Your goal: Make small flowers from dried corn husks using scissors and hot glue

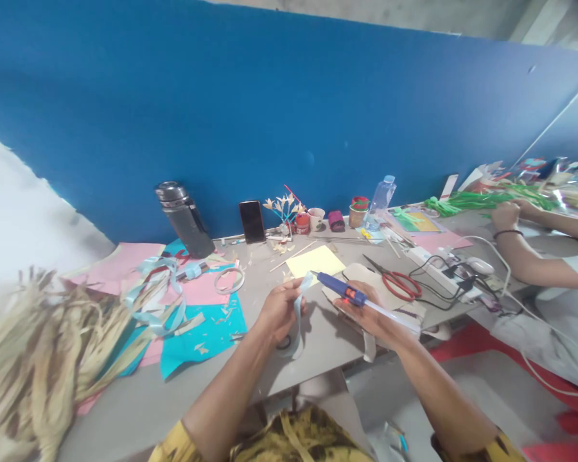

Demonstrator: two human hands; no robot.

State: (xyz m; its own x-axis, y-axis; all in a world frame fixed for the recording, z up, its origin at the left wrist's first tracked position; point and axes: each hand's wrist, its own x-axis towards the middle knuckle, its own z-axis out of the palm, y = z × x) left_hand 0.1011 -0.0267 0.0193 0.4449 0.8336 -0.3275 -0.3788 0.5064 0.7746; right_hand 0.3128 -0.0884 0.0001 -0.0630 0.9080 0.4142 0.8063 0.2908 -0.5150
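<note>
Pinched in my left hand (280, 310) is a pale blue ribbon (297, 321), whose tail hangs down over the table edge side. My right hand (373, 313) is wrapped round a blue hot glue gun (341, 288) with a clear glue stick (390, 313) poking out of its back. An orange-red light glows on the gun's body. Its nozzle points left, close to the ribbon's upper end; whether they touch I cannot tell. A yellow paper sheet (316, 262) lies just beyond my hands. Red-handled scissors (401, 285) rest right of the gun.
Dried husks (43, 372) and blue paper (207, 333) cover the left side. A thermos (185, 221), a phone (252, 222), small flowers (285, 208) and a water bottle (382, 200) line the wall. At right are a power strip (443, 273) with cables and another person's arm (525, 256).
</note>
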